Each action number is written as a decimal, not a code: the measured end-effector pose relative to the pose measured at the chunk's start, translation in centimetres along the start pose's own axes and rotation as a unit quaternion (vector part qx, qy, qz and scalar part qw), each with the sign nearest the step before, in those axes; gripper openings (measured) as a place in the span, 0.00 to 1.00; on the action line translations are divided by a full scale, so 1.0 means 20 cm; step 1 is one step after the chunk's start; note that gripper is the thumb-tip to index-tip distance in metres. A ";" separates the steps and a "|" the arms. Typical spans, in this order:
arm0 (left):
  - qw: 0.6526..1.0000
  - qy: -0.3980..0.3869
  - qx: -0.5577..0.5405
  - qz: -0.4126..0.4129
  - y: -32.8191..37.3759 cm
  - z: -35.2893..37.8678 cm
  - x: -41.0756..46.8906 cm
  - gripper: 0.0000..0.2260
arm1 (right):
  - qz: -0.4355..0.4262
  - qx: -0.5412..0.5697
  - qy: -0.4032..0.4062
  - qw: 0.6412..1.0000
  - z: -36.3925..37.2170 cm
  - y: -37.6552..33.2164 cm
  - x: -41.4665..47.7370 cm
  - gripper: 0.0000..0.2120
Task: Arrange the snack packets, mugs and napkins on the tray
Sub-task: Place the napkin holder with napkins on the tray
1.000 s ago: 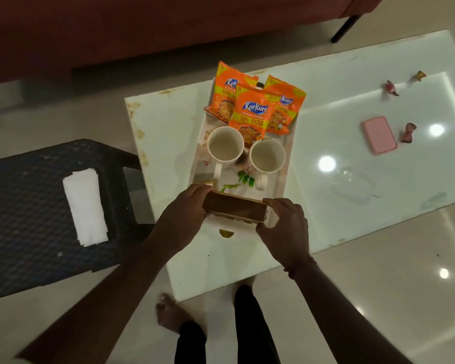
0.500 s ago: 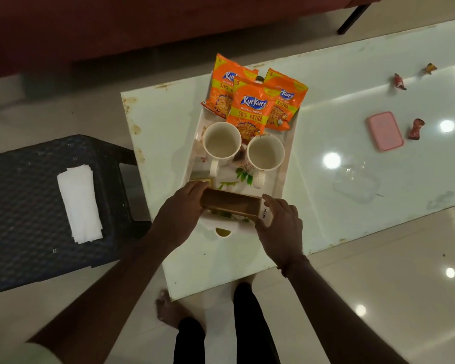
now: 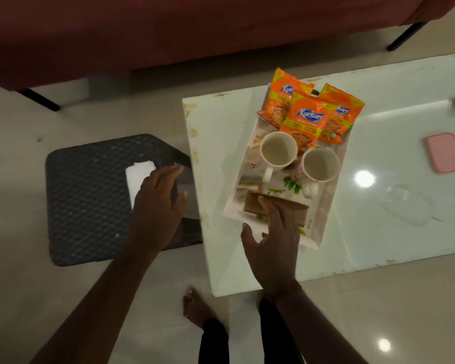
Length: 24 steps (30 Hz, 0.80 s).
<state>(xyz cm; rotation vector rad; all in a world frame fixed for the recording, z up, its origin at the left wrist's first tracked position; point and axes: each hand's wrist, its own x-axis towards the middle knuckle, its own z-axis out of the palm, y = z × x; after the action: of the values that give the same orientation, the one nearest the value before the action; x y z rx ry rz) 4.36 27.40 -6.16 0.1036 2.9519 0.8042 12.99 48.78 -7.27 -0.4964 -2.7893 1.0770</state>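
Both hands are spread open and hold nothing: left hand [image 3: 156,206] hovers over the white napkins [image 3: 137,179] on the stool [image 3: 90,200] beside the tray [image 3: 326,206], right hand [image 3: 276,237] over its wooden holder [image 3: 286,210] near the mugs [image 3: 279,149] and snack packets [image 3: 306,119]

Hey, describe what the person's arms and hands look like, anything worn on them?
Both forearms are bare, with no sleeves in view. The left hand and the right hand wear no gloves, and no rings are visible. In this dim picture I cannot tell whether anything sits on the right wrist.
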 end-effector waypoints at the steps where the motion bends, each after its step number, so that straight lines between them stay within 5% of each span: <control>1: 1.000 0.018 -0.006 -0.014 -0.06 -0.04 -0.01 0.21 | -0.009 0.006 -0.014 1.000 0.05 -0.06 -0.01 0.28; 12: 0.964 0.076 -0.077 -0.244 -0.46 -0.20 0.03 0.21 | 0.019 0.047 -0.186 0.981 0.57 -0.59 -0.15 0.27; 24: 0.961 -0.025 -0.090 -0.261 -0.59 -0.09 0.23 0.26 | 0.268 0.041 -0.126 0.954 0.92 -0.72 -0.20 0.15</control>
<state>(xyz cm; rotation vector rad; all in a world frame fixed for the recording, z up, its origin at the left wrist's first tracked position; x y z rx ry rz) -0.82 16.65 -10.94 -0.6264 2.6365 0.9498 9.02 25.81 -11.20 -1.2394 -2.8775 1.4338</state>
